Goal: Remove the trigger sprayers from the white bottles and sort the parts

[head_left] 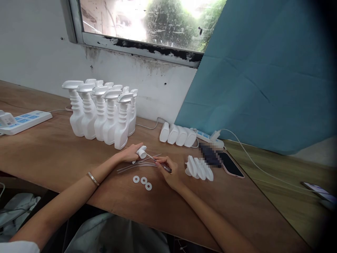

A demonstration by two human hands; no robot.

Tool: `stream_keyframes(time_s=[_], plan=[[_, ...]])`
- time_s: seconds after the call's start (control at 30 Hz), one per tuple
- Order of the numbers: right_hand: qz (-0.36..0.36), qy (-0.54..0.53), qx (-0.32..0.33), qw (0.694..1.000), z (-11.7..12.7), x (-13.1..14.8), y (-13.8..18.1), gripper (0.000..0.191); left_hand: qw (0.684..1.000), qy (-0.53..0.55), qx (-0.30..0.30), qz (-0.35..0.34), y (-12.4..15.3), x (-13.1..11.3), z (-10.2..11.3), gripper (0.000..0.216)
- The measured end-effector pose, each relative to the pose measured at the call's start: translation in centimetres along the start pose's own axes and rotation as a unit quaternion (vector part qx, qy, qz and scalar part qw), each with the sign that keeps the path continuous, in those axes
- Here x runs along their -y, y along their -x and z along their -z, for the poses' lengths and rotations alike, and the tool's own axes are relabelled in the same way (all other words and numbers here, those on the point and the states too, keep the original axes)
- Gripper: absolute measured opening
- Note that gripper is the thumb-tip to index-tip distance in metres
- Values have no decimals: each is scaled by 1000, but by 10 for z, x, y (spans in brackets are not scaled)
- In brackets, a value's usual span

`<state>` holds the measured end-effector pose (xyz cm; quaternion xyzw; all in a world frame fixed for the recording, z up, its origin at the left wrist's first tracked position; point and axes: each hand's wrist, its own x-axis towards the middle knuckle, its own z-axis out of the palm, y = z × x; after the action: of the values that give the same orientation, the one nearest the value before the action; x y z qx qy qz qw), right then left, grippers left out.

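Note:
My left hand (pixel 130 152) is closed on a white spray trigger head (pixel 142 151), its round opening turned to the right. In my right hand (pixel 170 170) is a screwdriver (pixel 165 167) with a dark handle and a thin metal shaft. The shaft's tip meets the opening of the trigger head or lies just in front of it; I cannot tell how deep. Beneath both hands lie several thin clear tubes (pixel 129 168). Three white ring washers (pixel 143 180) rest on the table closer to me. White spray head parts (pixel 199 168) stand in a row right of my right hand.
Assembled white spray bottles (pixel 100 116) stand grouped at the back left. Bottles lying down (pixel 177 135) line the wall side. Power strips (pixel 28 121) sit left and back right. A phone (pixel 233 165) lies near the right edge of the brown table (pixel 79 165); a cable hangs beyond it.

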<state>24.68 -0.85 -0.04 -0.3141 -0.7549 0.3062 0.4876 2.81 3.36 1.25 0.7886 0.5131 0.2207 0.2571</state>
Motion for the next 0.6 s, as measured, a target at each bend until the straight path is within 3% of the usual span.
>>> stream_keyframes(time_s=[0.4,0.5,0.6], plan=[[-80,-96,-37,991,-6,3,-3,14,999,-10,-51,2,-2,-2,0,23],[-19,-41,-36,998,-5,-2,-2,7,996,-30,-78,6,-3,0,-2,26],[150,91,19,984,-4,-6,1,8,993,-56,-105,11,-2,1,-4,31]])
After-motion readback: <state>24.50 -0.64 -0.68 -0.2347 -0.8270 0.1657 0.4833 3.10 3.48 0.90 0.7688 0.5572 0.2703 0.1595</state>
